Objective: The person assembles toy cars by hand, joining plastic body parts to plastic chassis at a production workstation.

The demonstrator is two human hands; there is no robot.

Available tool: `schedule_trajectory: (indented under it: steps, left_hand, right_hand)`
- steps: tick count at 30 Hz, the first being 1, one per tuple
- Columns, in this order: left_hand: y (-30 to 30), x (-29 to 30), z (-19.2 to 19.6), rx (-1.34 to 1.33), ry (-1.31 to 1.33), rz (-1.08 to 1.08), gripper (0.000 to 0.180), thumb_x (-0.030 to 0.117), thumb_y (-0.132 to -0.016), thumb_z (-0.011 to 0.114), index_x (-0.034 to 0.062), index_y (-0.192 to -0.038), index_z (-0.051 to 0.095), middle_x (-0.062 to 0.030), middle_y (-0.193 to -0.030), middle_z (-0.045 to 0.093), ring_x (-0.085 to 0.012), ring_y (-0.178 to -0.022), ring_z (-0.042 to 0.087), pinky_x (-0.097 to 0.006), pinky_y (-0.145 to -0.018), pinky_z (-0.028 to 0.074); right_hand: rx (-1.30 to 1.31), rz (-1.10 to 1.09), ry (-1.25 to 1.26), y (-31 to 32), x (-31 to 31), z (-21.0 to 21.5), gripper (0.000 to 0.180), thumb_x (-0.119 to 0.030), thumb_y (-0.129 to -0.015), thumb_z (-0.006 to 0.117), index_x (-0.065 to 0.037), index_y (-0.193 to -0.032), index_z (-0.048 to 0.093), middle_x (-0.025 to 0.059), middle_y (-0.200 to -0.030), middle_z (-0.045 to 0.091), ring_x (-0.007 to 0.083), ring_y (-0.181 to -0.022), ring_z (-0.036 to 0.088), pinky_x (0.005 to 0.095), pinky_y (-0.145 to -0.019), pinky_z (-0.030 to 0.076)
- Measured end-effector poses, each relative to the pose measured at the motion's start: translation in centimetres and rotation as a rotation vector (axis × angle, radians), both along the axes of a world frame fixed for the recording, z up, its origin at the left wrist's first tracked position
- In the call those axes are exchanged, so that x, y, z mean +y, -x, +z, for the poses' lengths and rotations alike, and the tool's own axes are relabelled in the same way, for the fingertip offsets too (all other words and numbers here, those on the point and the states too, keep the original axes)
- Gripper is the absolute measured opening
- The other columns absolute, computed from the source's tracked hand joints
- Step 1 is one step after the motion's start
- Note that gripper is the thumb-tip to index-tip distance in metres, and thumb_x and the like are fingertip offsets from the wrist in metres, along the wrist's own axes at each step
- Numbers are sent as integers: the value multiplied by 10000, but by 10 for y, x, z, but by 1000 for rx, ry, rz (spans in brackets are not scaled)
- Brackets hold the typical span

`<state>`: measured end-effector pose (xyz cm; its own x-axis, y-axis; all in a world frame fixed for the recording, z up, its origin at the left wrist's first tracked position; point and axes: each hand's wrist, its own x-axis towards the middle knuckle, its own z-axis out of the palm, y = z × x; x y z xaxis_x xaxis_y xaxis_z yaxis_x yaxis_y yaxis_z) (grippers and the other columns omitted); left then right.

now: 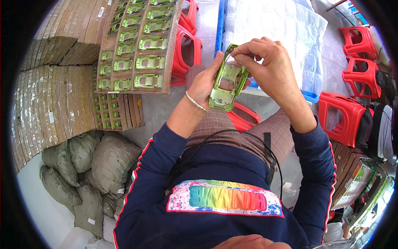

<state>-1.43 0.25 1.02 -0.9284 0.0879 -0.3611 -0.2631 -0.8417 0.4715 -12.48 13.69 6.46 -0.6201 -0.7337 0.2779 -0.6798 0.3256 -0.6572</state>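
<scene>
A translucent green toy car body shell (224, 94) with open window gaps is held up over my lap. My left hand (203, 85) grips it along its left side, thumb on the edge and the other fingers hidden beneath. My right hand (265, 58) is at the shell's upper right, with thumb and forefinger pinched together by its far end. Whether a small piece sits in that pinch cannot be made out. To the left, a tray (166, 74) carries rows of similar green car shells (149, 62).
Beyond my hands is a blue crate (221, 25) lined with a white plastic sheet (273, 20). Red stools (338, 112) stand at right, another red stool (188, 50) beside the tray. Stacked cardboard trays (54, 112) and full sacks (112, 159) fill the left. A black cable (232, 130) crosses my lap.
</scene>
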Motion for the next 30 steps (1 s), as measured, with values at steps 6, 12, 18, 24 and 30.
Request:
schedule_trajectory:
  steps: [6, 12, 18, 24, 30]
  left_hand:
    - [0, -3, -2, 43, -93, -16, 569, 486, -988, 356, -1, -1244, 504, -162, -1055, 646, -288, -926, 670, -360, -784, 570]
    - [-4, 9, -5, -82, -50, 88, 529, 484, -981, 387, 25, -1197, 538, -128, -982, 655, -201, -815, 677, -312, -701, 575]
    - [-10, 3, -13, -74, 120, -11, 495, 457, -996, 373, 31, -1186, 539, -91, -998, 659, -198, -854, 667, -335, -751, 561]
    - [-14, 9, 10, 58, 384, -159, 606, 4, -728, 504, -26, -1326, 413, -127, -1061, 600, -204, -960, 634, -325, -825, 515]
    - [-5, 7, 3, 62, 1170, -237, 407, 55, -864, 496, 2, -1267, 465, -128, -1005, 626, -199, -854, 657, -307, -717, 504]
  right_hand:
    - [-66, -53, -20, -6, 0, -7, 109, -171, -768, 651, -100, -799, 728, 56, -751, 679, 240, -721, 609, 373, -758, 413]
    - [177, -38, -98, -18, 4, -7, 88, -175, -752, 658, -97, -739, 698, 39, -709, 638, 239, -750, 584, 367, -772, 408]
    - [328, -69, -118, -23, 7, 1, 126, -205, -719, 710, -84, -743, 683, 38, -881, 590, 252, -841, 562, 370, -835, 407]
    - [185, -17, -101, -22, 13, -12, 112, -179, -709, 717, -84, -762, 692, 63, -945, 578, 266, -937, 570, 389, -909, 407]
    - [224, -40, -100, -26, 14, -26, 184, -156, -712, 704, -57, -861, 662, 66, -947, 582, 264, -945, 572, 394, -940, 405]
